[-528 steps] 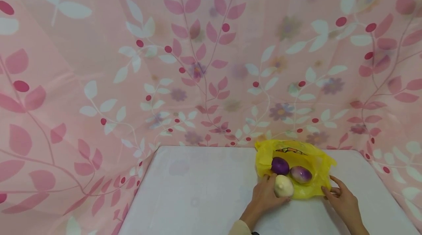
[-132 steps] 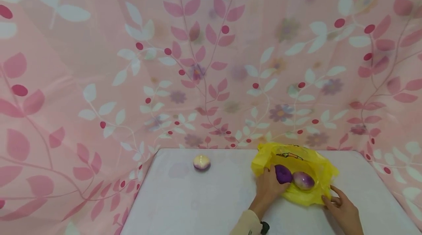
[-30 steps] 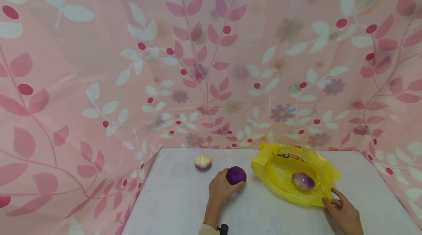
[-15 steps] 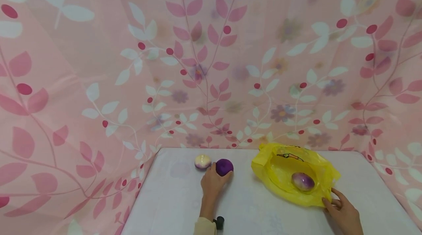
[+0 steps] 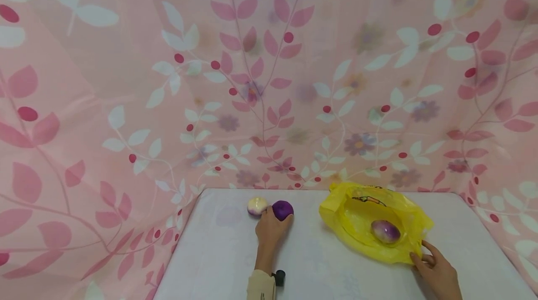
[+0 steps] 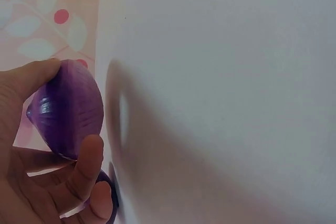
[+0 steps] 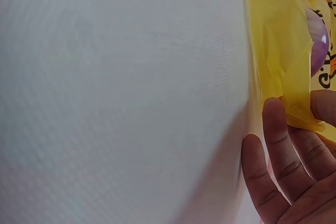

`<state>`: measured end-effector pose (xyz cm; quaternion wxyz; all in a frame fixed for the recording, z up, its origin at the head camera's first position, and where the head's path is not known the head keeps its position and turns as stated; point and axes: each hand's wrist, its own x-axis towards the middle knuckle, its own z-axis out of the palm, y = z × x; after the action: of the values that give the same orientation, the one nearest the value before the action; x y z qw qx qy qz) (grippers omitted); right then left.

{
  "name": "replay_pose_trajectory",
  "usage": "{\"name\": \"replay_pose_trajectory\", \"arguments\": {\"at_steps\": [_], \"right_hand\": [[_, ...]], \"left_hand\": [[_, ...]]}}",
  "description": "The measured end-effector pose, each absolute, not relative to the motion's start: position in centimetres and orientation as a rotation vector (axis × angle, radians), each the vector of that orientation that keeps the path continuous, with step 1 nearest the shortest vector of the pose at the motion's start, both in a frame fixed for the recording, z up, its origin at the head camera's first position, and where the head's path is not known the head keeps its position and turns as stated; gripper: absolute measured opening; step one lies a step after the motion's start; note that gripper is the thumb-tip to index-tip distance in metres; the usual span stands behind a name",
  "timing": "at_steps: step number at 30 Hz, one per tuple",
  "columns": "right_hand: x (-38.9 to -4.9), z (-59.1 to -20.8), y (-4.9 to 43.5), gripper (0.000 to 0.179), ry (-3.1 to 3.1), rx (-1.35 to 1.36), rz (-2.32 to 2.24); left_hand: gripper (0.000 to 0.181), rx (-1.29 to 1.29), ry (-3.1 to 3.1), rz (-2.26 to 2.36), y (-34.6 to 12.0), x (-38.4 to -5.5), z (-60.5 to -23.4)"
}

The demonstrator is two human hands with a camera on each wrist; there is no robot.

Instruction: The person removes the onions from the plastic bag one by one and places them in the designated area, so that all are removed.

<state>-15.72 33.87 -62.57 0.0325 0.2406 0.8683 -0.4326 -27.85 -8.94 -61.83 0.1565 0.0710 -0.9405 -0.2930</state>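
One purple onion point(image 5: 283, 210) has just moved a bit more to the left, and now it is right beside the pale onion point(image 5: 257, 207), near the back of the white table point(image 5: 332, 265). A few seconds ago it was in the yellow bag point(image 5: 335, 220), so now two onions are out and one is in. The left hand point(image 5: 270, 231) has not let go: its thumb is on one side of the purple onion and its fingers are on the other. I can't tell if the purple onion sits on the table or is just above it. Well apart, to the right, the bag lies with its mouth wide and the last onion point(image 5: 385, 231) inside. The right hand point(image 5: 438, 268) has stayed put, its thumb and fingers pinching the bag's edge, which seems to help keep it still. Behind the left hand are a small black thing point(image 5: 279, 278) and a light sleeve point(image 5: 260, 285). Pink cloth point(image 5: 126, 66) with leaves hangs at the back.
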Motion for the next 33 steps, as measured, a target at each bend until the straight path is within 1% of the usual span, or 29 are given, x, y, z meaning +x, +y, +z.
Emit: {"name": "replay_pose_trajectory", "arguments": {"at_steps": [13,25,30,33], "right_hand": [[-15.74,-62.69,33.94,0.09,2.647,0.748,-1.346],[-15.69,-62.85,33.98,0.094,2.64,0.769,-1.344],[-15.65,-62.89,33.99,0.093,2.642,0.766,-1.343],[-15.6,-62.86,34.01,0.092,2.66,0.748,-1.324]], "left_hand": [[0.068,0.23,-2.708,-0.801,-8.68,-28.18,-62.07],[0.07,0.216,-2.712,-0.802,-8.71,-27.93,-61.89],[0.072,0.215,-2.712,-0.825,-8.6,-27.73,-61.5],[0.069,0.203,-2.709,-0.826,-8.55,-27.59,-61.31]]}}
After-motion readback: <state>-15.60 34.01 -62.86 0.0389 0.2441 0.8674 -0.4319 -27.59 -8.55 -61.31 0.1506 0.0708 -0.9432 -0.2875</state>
